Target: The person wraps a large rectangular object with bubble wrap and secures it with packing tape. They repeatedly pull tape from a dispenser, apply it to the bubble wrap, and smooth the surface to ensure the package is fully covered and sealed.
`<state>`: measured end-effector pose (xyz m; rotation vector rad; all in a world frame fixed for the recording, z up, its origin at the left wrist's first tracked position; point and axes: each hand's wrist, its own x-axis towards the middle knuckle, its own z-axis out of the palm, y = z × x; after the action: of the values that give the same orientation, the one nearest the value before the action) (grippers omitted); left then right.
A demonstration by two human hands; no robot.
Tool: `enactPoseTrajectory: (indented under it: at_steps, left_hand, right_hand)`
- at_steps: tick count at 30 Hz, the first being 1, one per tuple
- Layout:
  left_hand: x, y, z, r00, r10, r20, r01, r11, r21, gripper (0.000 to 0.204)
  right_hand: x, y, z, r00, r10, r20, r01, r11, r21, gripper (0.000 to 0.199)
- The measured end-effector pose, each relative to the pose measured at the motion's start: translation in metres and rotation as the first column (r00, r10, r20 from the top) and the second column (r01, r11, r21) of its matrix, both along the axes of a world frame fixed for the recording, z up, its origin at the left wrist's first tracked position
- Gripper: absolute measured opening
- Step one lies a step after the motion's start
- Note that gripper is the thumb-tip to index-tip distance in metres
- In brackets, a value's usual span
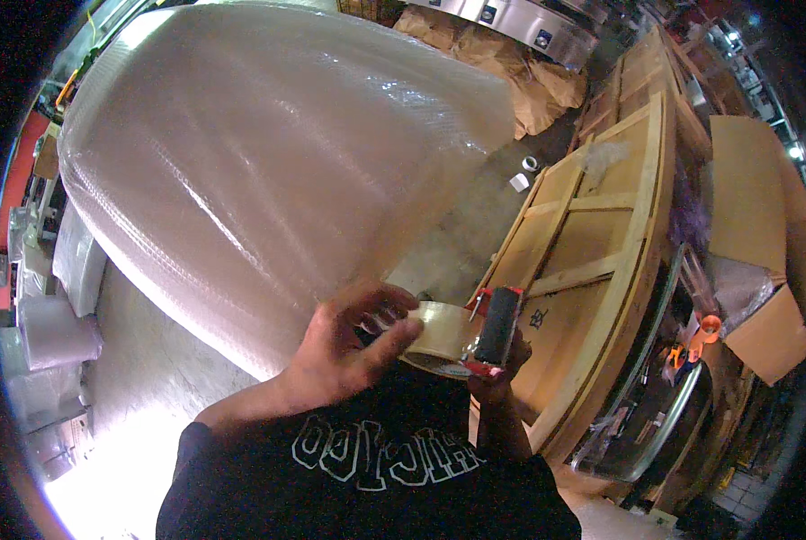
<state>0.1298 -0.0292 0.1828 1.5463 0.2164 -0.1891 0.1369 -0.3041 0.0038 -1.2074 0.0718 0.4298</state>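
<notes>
My right hand grips a red, black-rollered tape dispenser; my left hand, half-curled, seemingly empty, crowds its glossy cream roll, risking snags.

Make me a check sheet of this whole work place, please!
Surface: grey floor, with a white roll lying on it
Job's things: tape dispenser with tape; big bundle in bubble wrap
Clutter: cardboard box, orange tool, brown paper
Hands: right hand holds the dispenser; left hand beside the tape, touching unclear
Cables: orange strip, upper left, too small to tell
Surroundings: wooden crate on the right
</notes>
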Motion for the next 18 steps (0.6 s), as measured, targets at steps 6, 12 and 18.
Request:
enactPoseTrajectory:
  at_steps: [6, 12, 18]
  left_hand:
    - [0.005, 0.011, 0.014, 0.95, -0.242, -0.197, 0.185, 0.946, -0.267, 0.03]
    - [-0.003, 0.027, -0.026, 0.866, -0.288, -0.409, 0.071, 0.88, -0.469, 0.031]
    - [-0.008, 0.025, -0.033, 0.892, -0.16, -0.424, -0.051, 0.895, -0.444, 0.025]
  right_hand:
    - [0.022, 0.011, 0.012, 0.981, 0.131, -0.142, -0.101, 0.974, 0.201, 0.027]
    - [0.029, 0.031, 0.06, 0.904, 0.253, 0.344, -0.206, 0.964, -0.166, 0.025]
    - [0.035, 0.031, 0.085, 0.902, 0.29, -0.321, -0.32, 0.946, -0.046, 0.025]
